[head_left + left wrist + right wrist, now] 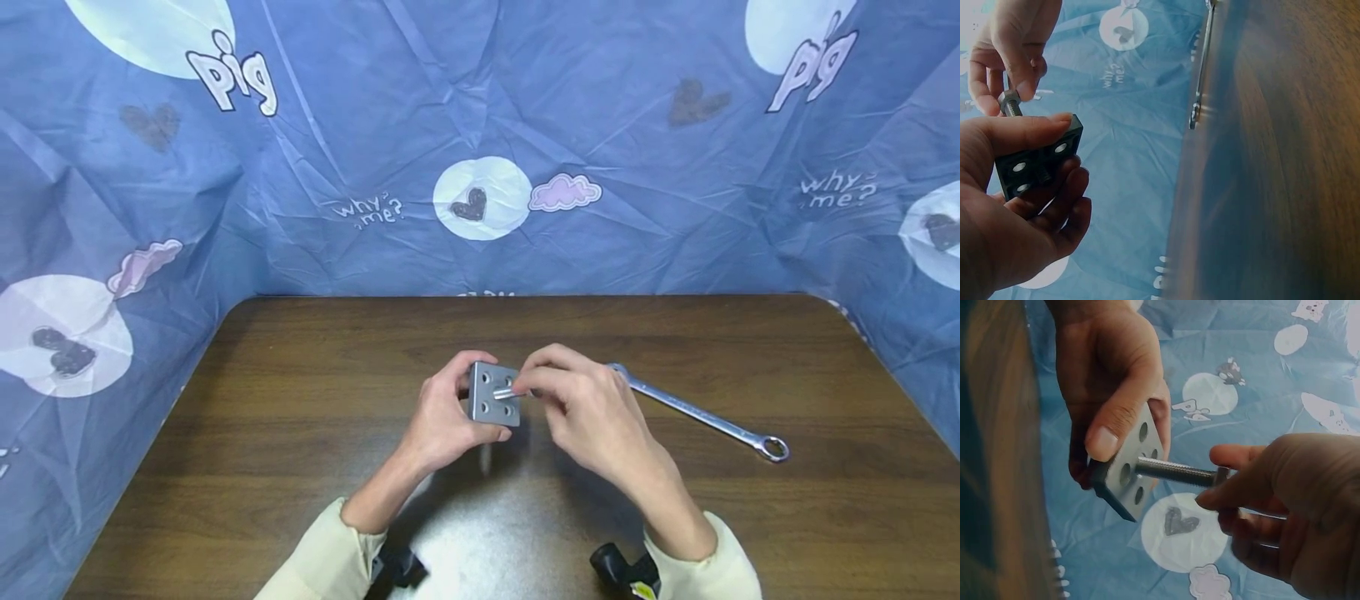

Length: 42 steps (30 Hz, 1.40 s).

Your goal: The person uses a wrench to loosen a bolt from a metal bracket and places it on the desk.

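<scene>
A square grey metal plate (486,392) with several round holes is held above the table in my left hand (444,419), thumb on one edge and fingers around the opposite side. My right hand (592,408) pinches the hexagonal head of a threaded bolt (1175,472) between thumb and fingertips. The bolt's shank points at the middle of the plate, and its end meets the plate there in the right wrist view. How deep it sits cannot be told. In the left wrist view, the bolt head (1009,98) shows beyond the left thumb, standing away from the plate.
A long combination wrench (697,414) lies on the brown wooden table (300,375), right of and partly behind the right hand. Blue printed cloth (337,150) hangs at the back and sides. Black wrist gear (622,571) sits below each sleeve.
</scene>
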{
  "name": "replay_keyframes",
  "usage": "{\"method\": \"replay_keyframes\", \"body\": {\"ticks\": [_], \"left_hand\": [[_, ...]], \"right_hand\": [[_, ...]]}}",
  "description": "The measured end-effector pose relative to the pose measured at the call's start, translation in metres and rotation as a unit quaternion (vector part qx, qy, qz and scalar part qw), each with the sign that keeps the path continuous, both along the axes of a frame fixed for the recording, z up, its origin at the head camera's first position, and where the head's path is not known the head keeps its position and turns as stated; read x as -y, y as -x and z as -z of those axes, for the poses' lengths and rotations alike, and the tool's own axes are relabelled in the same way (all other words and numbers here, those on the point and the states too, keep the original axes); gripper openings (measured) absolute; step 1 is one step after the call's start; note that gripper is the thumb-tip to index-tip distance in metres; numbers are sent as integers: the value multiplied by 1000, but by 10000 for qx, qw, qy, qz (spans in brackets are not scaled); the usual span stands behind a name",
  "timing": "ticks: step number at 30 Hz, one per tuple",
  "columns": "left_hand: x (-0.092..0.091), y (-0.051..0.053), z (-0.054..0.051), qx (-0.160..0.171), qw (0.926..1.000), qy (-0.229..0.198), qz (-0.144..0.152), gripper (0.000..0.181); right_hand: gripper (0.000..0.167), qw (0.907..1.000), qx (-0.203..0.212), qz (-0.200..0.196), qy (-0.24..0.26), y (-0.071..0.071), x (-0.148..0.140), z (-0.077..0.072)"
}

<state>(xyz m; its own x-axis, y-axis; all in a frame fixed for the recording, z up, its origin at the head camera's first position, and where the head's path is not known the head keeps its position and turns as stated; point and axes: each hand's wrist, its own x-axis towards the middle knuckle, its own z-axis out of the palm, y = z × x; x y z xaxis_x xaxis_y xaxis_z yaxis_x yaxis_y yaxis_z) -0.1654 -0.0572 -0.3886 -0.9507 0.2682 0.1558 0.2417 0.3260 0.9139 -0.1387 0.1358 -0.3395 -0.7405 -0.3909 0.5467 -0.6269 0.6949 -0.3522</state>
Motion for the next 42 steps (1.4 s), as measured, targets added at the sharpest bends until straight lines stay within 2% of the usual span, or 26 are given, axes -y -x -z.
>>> {"method": "replay_keyframes", "body": {"ticks": [3,6,8,11,13,17,21,30,36,42], "left_hand": [[0,0,0,-9,10000,18,-26,75],[-1,0,0,-33,10000,42,-66,75],[-1,0,0,-38,9999,57,-74,75],[-1,0,1,-46,10000,61,-56,76],[-1,0,0,-35,10000,50,-45,77],[-1,-1,0,-34,10000,55,-46,77],[-2,-1,0,-31,9999,88,-66,77],[-1,-1,1,-23,10000,63,-58,78],[0,0,1,-57,10000,34,-29,77],[0,0,1,-61,10000,22,-4,76]], "right_hand": [[40,9996,270,75,-76,-1,-2,-2],[50,9978,525,411,-8,-1,-3,-3],[47,9955,637,695,54,0,-3,-3],[32,9910,812,1063,15,1,-1,-3],[28,9883,940,1202,-77,1,0,-3],[29,9850,1097,1320,-199,0,1,-3],[25,9861,1116,1212,-200,0,1,-4],[19,9931,1017,577,-16,-1,-1,-6],[22,9985,511,197,53,-1,-4,-4],[25,9999,65,-20,106,-1,-3,-1]]}}
